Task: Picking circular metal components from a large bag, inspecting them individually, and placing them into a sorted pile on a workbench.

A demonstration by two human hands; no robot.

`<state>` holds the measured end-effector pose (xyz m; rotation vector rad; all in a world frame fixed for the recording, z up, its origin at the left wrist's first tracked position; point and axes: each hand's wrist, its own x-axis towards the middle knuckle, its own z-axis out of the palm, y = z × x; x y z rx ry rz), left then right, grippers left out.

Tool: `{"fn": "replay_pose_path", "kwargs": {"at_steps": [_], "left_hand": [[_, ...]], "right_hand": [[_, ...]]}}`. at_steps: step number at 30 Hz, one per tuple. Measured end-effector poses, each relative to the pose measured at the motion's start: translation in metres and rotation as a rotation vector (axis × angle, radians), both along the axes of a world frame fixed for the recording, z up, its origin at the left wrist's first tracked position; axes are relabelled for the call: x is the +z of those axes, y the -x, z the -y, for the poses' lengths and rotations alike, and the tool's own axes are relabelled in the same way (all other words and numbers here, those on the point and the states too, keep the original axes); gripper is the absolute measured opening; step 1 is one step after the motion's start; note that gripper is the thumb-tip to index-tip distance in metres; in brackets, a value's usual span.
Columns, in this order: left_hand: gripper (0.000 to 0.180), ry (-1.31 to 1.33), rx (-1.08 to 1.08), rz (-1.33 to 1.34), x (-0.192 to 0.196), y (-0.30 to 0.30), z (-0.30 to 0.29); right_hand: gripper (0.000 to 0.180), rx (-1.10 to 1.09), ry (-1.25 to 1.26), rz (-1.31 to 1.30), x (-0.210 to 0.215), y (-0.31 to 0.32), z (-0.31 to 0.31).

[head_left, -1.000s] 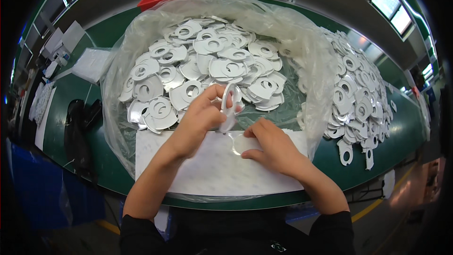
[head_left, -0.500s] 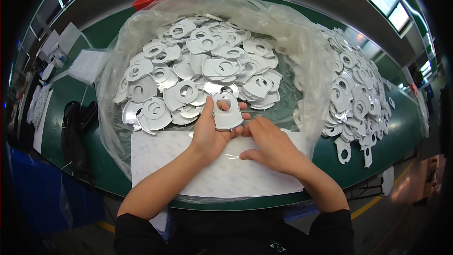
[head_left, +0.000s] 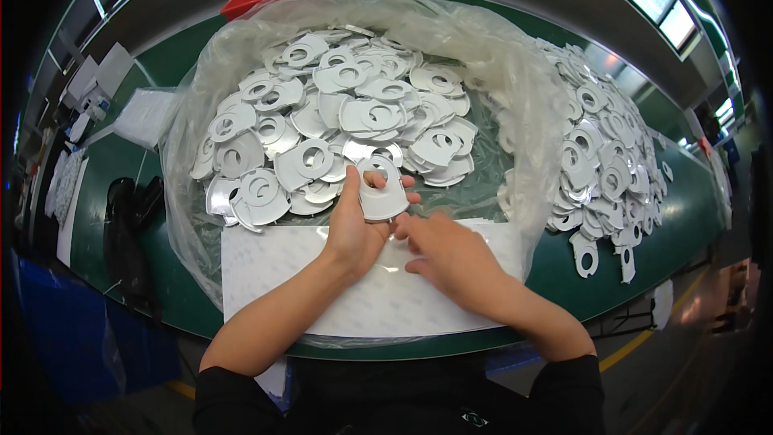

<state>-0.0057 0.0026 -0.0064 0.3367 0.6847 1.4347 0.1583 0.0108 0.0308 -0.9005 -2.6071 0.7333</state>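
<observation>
The left hand (head_left: pixel 354 229) has its grip closed on a flat white holed plate (head_left: pixel 382 191), holding it upright, long axis pointing away from the palm. The right hand (head_left: pixel 451 254), just beside, touches its lower edge with loosely curled fingertips, holding nothing. Beyond lies the bagged pile of plates (head_left: pixel 338 121) on the desk (head_left: pixel 684 234).

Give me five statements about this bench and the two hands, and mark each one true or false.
1. The left hand holds up a flat white piece with a round hole. True.
2. The right hand is resting on the far pile outside the bag. False: it is beside the left hand, its fingers at the held piece's lower edge.
3. The clear plastic bag holds a heap of similar white pieces. True.
4. The bench top is red. False: it is green.
5. A second pile of pieces lies to the right of the bag. True.
</observation>
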Motion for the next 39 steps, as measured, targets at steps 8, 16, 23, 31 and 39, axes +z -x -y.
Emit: {"fn": "replay_pose_path", "kwargs": {"at_steps": [8,16,23,31,39], "left_hand": [[0.046,-0.030,-0.017,0.028,-0.002,0.001,-0.001],[0.060,0.070,-0.103,-0.170,0.011,-0.007,0.004],[0.070,0.030,-0.248,-0.289,0.011,-0.007,0.005],[0.071,-0.057,-0.264,-0.351,0.007,-0.008,0.005],[0.072,-0.066,-0.279,-0.380,0.006,-0.008,0.005]], "right_hand": [[0.029,0.403,-0.187,-0.033,0.012,-0.002,0.008],[0.027,0.061,0.546,-0.823,0.007,-0.015,-0.024],[0.022,-0.074,0.669,-0.900,-0.008,-0.008,-0.037],[0.021,-0.125,0.617,-0.837,-0.017,-0.004,-0.039],[0.025,-0.106,0.583,-0.707,-0.011,-0.007,-0.041]]}}
